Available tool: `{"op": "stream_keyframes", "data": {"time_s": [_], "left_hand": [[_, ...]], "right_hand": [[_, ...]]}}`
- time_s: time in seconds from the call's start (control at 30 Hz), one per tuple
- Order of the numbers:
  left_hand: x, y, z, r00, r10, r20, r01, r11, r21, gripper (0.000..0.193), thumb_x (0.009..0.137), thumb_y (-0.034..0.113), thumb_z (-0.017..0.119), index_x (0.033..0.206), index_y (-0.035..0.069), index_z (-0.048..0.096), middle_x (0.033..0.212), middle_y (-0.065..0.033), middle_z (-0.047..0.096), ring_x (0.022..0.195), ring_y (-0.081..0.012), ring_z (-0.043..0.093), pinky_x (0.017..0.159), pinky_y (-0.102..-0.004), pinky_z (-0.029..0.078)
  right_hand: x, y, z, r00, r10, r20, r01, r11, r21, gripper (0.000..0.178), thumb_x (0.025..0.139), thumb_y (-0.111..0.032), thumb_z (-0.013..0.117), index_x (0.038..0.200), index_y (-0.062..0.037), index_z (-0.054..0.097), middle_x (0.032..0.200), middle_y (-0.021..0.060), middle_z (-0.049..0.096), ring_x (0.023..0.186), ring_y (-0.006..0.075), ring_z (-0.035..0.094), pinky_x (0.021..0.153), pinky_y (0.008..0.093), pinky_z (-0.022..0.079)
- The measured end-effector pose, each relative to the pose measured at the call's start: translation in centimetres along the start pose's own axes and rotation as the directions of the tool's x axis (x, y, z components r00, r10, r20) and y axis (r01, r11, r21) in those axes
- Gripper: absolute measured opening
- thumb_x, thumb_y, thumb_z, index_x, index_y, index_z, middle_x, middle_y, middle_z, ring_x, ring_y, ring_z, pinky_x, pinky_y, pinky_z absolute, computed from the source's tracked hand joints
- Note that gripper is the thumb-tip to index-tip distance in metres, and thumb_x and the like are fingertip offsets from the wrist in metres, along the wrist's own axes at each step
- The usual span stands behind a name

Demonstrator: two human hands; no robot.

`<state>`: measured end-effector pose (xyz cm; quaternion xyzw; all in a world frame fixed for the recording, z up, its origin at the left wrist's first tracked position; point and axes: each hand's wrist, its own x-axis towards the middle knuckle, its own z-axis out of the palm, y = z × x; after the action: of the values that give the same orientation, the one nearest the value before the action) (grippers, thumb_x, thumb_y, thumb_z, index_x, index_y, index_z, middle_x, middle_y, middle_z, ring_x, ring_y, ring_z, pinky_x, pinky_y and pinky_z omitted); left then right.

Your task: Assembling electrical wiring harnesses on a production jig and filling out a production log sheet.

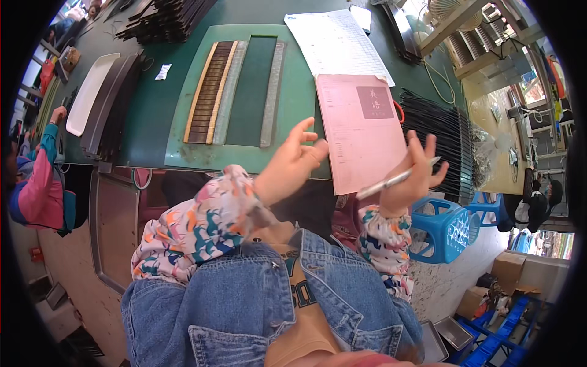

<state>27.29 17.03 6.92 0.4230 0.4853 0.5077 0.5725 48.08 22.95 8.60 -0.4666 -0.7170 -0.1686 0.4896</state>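
My right hand (411, 177) is raised over the lower right corner of a pink notebook (358, 144), holding a pale pen (391, 183) across the palm, its fingers spread upward. Left of the notebook, my left hand (293, 164) is lifted over the table's near edge. Its fingers are loosely bent and apart, with nothing seen in them. Beyond it lies a light green board (183, 131) with a recess. A dark slotted strip with pale wooden edges (211, 92) and two grey bars (272, 95) lie on it. A printed sheet (339, 46) sits beyond the notebook.
Dark strips are stacked at the far left (165, 21) and beside a white tray (92, 92). Bundled black rods (437, 134) lie right of the notebook. Blue plastic stools (443, 229) stand at the right. Another person in pink and teal sleeves (43, 177) is at the left.
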Motion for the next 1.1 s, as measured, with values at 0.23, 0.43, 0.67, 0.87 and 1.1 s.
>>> {"op": "stream_keyframes", "data": {"time_s": [0.23, 0.43, 0.67, 0.87, 1.1], "left_hand": [[0.0, 1.6, -1.3, 0.91, -0.003, 0.414, -0.122, 0.953, 0.276, 0.059, 0.095, 0.034, 0.051, 0.142, 0.003, 0.034, 0.138, -0.0174, 0.044, 0.128, -0.0324, 0.042, 0.106, -0.0441, 0.034], [-1.5, -2.9, 1.3, 0.767, 0.127, 0.629, -0.617, 0.416, 0.668, 0.062, 0.089, 0.04, 0.057, 0.134, 0.0, 0.043, 0.142, -0.026, 0.037, 0.137, -0.0436, 0.025, 0.112, -0.0541, 0.019], [-0.5, -2.4, -0.8, 0.874, 0.087, 0.478, -0.19, 0.967, 0.171, 0.068, 0.094, 0.042, 0.05, 0.142, -0.003, 0.032, 0.143, -0.0249, 0.037, 0.138, -0.0376, 0.029, 0.112, -0.0456, 0.025], [-1.3, 3.0, -3.7, 0.999, -0.029, -0.034, 0.007, 0.852, -0.524, 0.066, 0.096, 0.051, 0.045, 0.132, -0.003, 0.043, 0.123, -0.0183, 0.057, 0.11, -0.026, 0.059, 0.09, -0.0384, 0.05], [-1.4, 2.1, -6.8, 0.979, -0.069, -0.192, -0.002, 0.938, -0.346, 0.037, 0.099, 0.026, 0.048, 0.124, -0.002, 0.049, 0.111, -0.0122, 0.062, 0.096, -0.0153, 0.064, 0.08, -0.0266, 0.053]], "right_hand": [[-0.4, 0.1, -1.9, 0.949, 0.237, 0.207, -0.253, 0.966, 0.051, 0.039, 0.084, -0.018, 0.07, 0.114, 0.0003, 0.055, 0.122, 0.0178, 0.059, 0.108, 0.0355, 0.056, 0.093, 0.0471, 0.039], [-4.0, 4.0, -1.5, 0.799, 0.419, 0.431, -0.278, 0.894, -0.352, 0.037, 0.083, -0.027, 0.068, 0.11, -0.0055, 0.054, 0.098, 0.0137, 0.06, 0.1, 0.0332, 0.055, 0.09, 0.0454, 0.038], [-2.3, -1.7, -1.3, 0.958, 0.282, 0.051, -0.273, 0.845, 0.459, 0.024, 0.084, 0.01, 0.061, 0.087, -0.0039, 0.043, 0.098, 0.0207, 0.063, 0.094, 0.0257, 0.065, 0.076, 0.0312, 0.054], [-0.4, -6.8, -2.8, 0.764, -0.357, 0.538, -0.526, 0.138, 0.839, 0.053, 0.07, -0.037, 0.08, 0.099, -0.0067, 0.048, 0.121, 0.0272, 0.057, 0.107, 0.0344, 0.06, 0.091, 0.0402, 0.047], [-3.6, -1.7, -2.5, 0.735, 0.158, 0.659, -0.62, 0.55, 0.56, 0.049, 0.083, -0.038, 0.071, 0.106, -0.0054, 0.042, 0.132, 0.0263, 0.05, 0.122, 0.0355, 0.05, 0.101, 0.0422, 0.039]]}}
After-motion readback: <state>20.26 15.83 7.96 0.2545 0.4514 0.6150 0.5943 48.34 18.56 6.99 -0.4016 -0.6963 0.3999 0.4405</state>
